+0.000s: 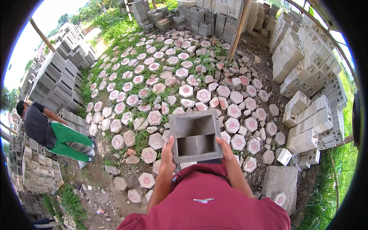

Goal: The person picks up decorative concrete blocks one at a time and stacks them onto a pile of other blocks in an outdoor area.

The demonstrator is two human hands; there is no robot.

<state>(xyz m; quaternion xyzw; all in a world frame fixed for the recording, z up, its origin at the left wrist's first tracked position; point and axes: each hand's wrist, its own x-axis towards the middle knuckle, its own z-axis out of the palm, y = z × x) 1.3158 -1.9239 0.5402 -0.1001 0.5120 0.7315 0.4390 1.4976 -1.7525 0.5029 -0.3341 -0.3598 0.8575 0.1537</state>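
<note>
A grey hollow concrete block (196, 145) is held in front of my waist, its two open cells facing up toward me. My left hand (167, 152) grips its left side, and my right hand (225, 148) grips its right side. Both hands are closed against the block; the fingertips are hidden along its sides. Below and beyond it, hexagonal paving stones (186, 91) with pinkish centres cover the ground.
Stacks of concrete blocks stand at the left (53, 78), the far side (197, 17) and the right (306, 126). A wooden post (238, 32) rises at the far right. Another person (57, 132) in green trousers bends by the left stacks. A flat slab (281, 186) lies near my right.
</note>
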